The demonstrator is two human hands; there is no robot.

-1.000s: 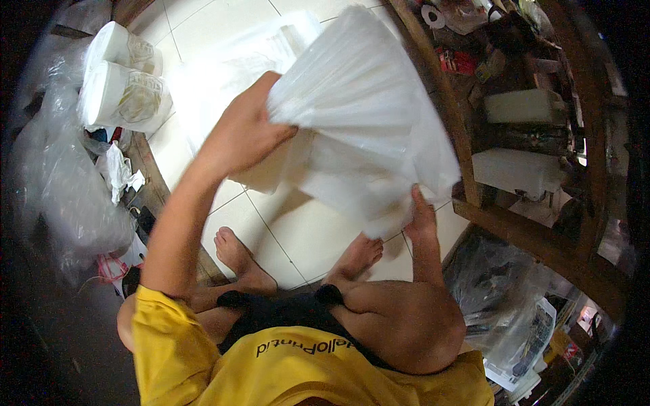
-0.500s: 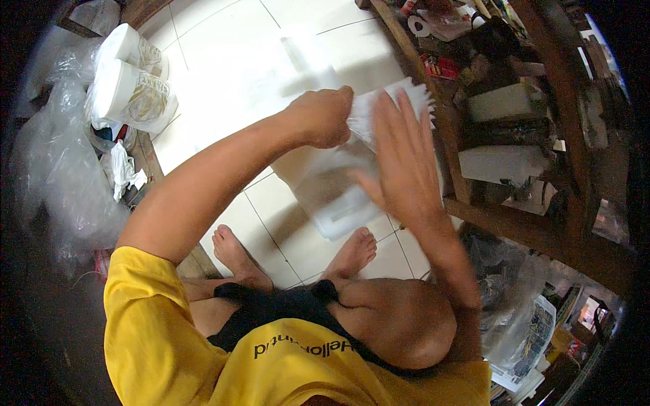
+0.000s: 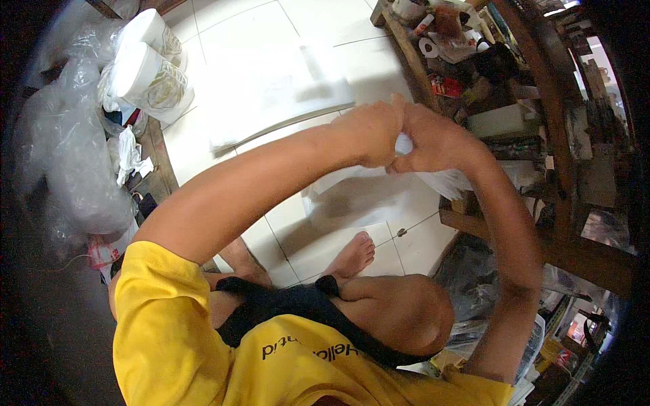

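My left hand [image 3: 374,134] is closed around a bundle of thin white plastic sheets, in front of me above the tiled floor. My right hand [image 3: 435,137] meets it from the right, its fingers curled over the same white bundle [image 3: 443,181]. Most of the bundle is hidden by the two hands. A bit of it shows between them, and a frayed white end hangs out below the right hand. Under the hands, pale translucent plastic [image 3: 349,193] lies on the floor. Beyond them is a wide flat white pile [image 3: 271,101], washed out by glare.
White tubs [image 3: 152,84] stand at the far left beside large clear plastic bags [image 3: 81,155]. A wooden shelf frame [image 3: 562,250] packed with boxes and odds and ends runs along the right. My bare foot [image 3: 353,255] rests on the tiles close below the work.
Both hands have shifted right. The right hand went from spread flat against the bundle to curled around it, next to the left hand. The bundle's frilled end now hangs lower.
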